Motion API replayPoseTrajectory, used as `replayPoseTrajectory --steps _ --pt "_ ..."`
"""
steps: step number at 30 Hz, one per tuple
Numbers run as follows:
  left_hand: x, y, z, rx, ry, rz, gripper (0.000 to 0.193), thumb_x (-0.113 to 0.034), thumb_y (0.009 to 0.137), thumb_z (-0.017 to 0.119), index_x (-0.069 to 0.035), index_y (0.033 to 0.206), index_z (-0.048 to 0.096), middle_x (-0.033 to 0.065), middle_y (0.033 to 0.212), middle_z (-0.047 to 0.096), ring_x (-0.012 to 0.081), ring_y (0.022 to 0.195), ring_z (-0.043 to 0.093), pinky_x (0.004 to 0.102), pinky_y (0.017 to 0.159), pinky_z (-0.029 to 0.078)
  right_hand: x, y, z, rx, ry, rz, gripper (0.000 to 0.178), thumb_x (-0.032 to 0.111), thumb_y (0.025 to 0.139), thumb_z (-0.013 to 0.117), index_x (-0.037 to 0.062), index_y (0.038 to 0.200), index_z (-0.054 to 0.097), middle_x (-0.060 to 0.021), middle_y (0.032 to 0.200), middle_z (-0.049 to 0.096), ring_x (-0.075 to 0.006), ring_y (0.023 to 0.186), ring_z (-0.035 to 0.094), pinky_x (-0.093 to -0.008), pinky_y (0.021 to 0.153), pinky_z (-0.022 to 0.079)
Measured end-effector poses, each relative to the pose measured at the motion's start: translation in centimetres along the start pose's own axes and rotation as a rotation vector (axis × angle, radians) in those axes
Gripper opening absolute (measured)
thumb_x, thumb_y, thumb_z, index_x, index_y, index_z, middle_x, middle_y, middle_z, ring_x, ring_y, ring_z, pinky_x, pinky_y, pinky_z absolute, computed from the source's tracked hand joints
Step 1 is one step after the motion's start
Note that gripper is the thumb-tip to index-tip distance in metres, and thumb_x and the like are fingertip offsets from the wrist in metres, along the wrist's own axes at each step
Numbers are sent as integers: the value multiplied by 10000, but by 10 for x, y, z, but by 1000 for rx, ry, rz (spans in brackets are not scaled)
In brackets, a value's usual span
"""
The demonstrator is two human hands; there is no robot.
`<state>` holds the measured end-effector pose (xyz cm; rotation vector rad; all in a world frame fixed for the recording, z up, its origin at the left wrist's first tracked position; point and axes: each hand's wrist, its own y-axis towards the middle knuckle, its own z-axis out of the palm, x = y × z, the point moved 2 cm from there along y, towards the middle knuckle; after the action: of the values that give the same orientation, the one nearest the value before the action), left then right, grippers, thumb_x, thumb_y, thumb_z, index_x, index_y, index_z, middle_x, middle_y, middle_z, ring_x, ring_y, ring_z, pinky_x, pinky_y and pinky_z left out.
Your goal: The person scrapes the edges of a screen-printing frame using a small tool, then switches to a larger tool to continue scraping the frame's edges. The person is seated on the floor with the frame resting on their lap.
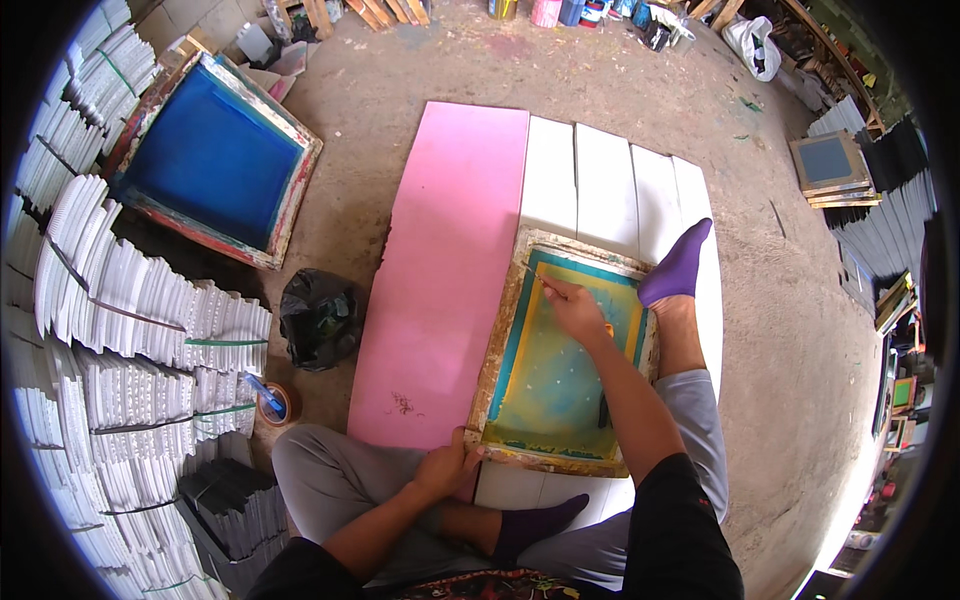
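Observation:
A wooden-framed printing screen [510, 330], with teal and yellow bands around a greenish mesh, lies flat between my legs. My left hand [447, 468] is closed on its near left corner. Over the mesh's upper part, my right hand [577, 312] pinches a thin stick-like tool [533, 271], whose tip points at the far left inner edge of the frame. Its exact kind is too small to make out. Just past that wrist shows a small orange piece [609, 329]. A dark slim object [603, 411] on the mesh is partly hidden by my right forearm.
Beneath the screen are a pink board [440, 260] and white boards [548, 180]. My purple-socked foot [680, 262] rests by its right side. Leftward stand a blue screen [215, 150], a black plastic bag [320, 318], a brown pot [285, 403] and white stacks [130, 290].

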<state>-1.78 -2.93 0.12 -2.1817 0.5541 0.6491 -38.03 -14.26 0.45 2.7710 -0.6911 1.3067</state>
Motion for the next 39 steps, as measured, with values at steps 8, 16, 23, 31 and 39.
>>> replayPoseTrajectory --steps 8,16,23,31,39 --pt "7 2 6 -23 18 25 614 -537 1051 443 16 1310 372 305 745 676 516 719 678 611 632 522 3 3 7 -139 -120 -206 384 321 1052 616 113 1369 674 62 689 489 -54 542 401 -251 488 349" --pt "1 -1 -1 -7 -1 21 591 -524 1055 440 16 1287 375 312 754 676 520 731 679 609 642 525 26 4 -16 317 644 480 373 327 1076 552 121 1359 680 16 702 547 -70 517 422 -254 479 355" --pt "2 -1 0 22 -6 -1 609 -527 1055 440 27 1297 370 319 774 678 525 755 681 615 662 526 20 -5 -20 12 -52 -15 388 355 1024 579 211 1377 653 -137 1145 758 -346 1022 727 -447 892 554" --pt "2 0 2 -1 14 24 621 -525 1055 443 37 1306 368 308 747 677 514 730 684 614 644 529 51 -2 -27 7 -505 3 367 348 1029 526 320 1382 622 -176 988 749 -385 953 716 -520 817 567" --pt "5 1 4 -38 12 46 602 -518 1053 453 23 1306 379 301 727 672 512 693 677 611 606 522 75 3 -28 116 -731 30 401 275 1030 504 291 1425 574 -175 1030 737 -369 947 731 -518 769 586"
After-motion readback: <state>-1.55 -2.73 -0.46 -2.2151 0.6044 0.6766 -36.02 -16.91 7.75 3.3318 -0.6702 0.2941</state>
